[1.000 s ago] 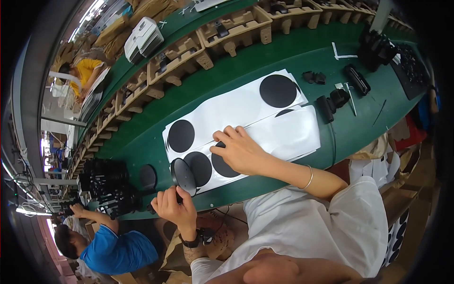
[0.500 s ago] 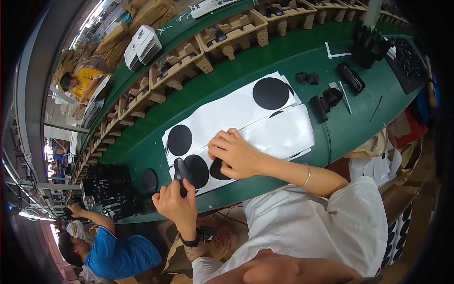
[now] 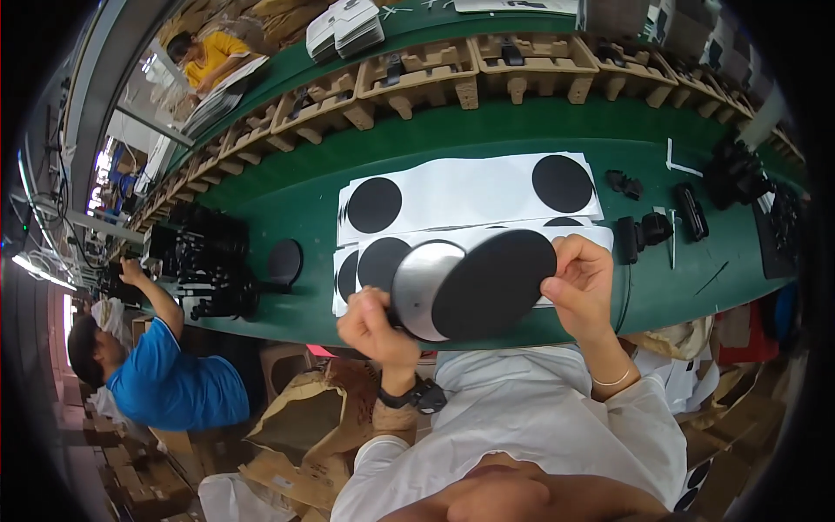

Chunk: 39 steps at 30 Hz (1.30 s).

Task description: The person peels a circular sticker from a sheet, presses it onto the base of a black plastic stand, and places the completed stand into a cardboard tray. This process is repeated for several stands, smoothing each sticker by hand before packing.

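Note:
My left hand (image 3: 381, 329) grips a round base with a silver, metallic face (image 3: 419, 291). The face is turned up and tilted, and the fingers are closed round its left edge. A large black round pad (image 3: 496, 285) is pinched at its right edge between the thumb and fingers of my right hand (image 3: 581, 283). The pad overlaps the right part of the silver face; whether the two touch, I cannot tell. Behind them on the green table lie white sheets (image 3: 470, 187) bearing black round pads (image 3: 374, 205).
A dark disc-shaped part (image 3: 284, 261) lies left of the sheets, beside a stack of black parts (image 3: 209, 265). Black clamps (image 3: 657, 228) and a screwdriver (image 3: 672, 239) lie to the right. Cardboard trays (image 3: 417, 74) line the far side. A co-worker in blue (image 3: 178, 374) works at the left.
My right hand has lifted a black round pad off the sheets and brought it over the base. The base in my left hand now shows its silver face. The view has shifted.

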Each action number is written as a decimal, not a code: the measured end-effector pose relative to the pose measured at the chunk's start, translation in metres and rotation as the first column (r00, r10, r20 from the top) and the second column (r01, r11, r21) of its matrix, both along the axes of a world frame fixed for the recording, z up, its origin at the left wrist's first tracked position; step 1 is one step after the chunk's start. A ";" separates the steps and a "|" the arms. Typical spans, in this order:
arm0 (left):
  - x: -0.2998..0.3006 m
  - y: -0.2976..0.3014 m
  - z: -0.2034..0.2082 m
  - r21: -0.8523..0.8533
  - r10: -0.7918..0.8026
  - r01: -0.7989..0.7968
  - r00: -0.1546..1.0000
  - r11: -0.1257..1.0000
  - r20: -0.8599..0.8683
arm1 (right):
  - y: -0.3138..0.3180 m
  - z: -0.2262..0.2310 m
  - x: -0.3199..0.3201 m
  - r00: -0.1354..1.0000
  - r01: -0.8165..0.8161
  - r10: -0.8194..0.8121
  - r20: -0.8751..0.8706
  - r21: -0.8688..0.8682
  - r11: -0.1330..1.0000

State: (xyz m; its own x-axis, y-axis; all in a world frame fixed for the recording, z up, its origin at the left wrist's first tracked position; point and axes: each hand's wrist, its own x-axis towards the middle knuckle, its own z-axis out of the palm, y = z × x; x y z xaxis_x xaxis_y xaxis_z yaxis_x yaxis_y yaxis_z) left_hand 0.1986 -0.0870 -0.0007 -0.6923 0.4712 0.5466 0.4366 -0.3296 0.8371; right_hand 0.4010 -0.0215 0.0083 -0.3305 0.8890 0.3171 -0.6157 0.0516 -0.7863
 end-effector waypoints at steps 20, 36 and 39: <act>0.018 0.011 -0.005 0.068 -0.042 0.041 0.999 0.997 0.004 | -0.014 -0.019 -0.017 0.991 -0.137 0.129 -0.047 -0.349 0.927; 0.007 0.004 -0.037 0.117 0.034 0.053 0.770 0.992 -0.637 | -0.013 -0.004 -0.006 0.992 -0.001 0.021 0.121 -0.165 0.986; 0.007 0.008 -0.037 0.140 0.044 0.062 0.761 0.988 -0.647 | -0.010 -0.001 -0.003 0.987 -0.002 0.032 0.159 -0.189 0.982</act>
